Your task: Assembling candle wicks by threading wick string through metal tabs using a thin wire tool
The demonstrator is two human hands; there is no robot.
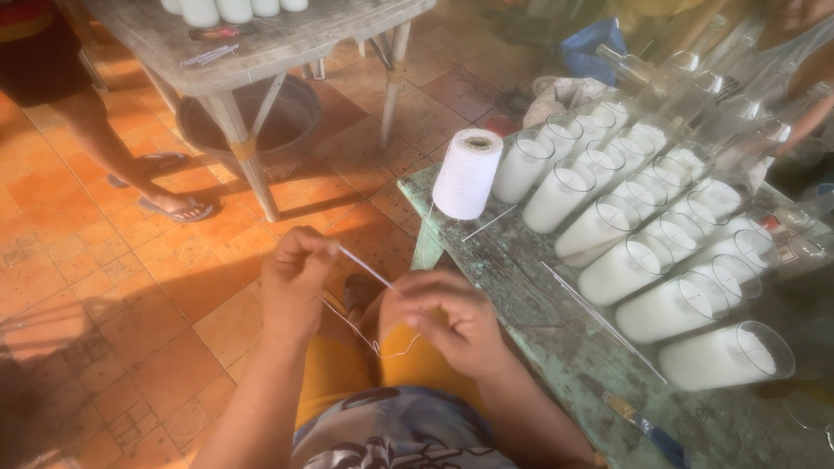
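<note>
Orange floor tiles (pixel 104 287) below; left hand (pixel 294 282) and right hand (pixel 447 320) each keep a pinching grip on a thin wire (pixel 365 267), beside the green surface (pixel 556 347).

You see warm, strong daylight coming from the upper right, washing the orange tiled floor (pixel 130 260) in a reddish glow. Glare bleaches the white-filled glass jars (pixel 660 260) and the thread cone (pixel 467 172), so their rims lose detail. Hard shadows fall leftward from the wooden table's legs (pixel 248 161), and a dark shadow pools at the lower left corner. The upper right corner looks hazy and soft. Straight lines bend slightly toward the edges.
</note>
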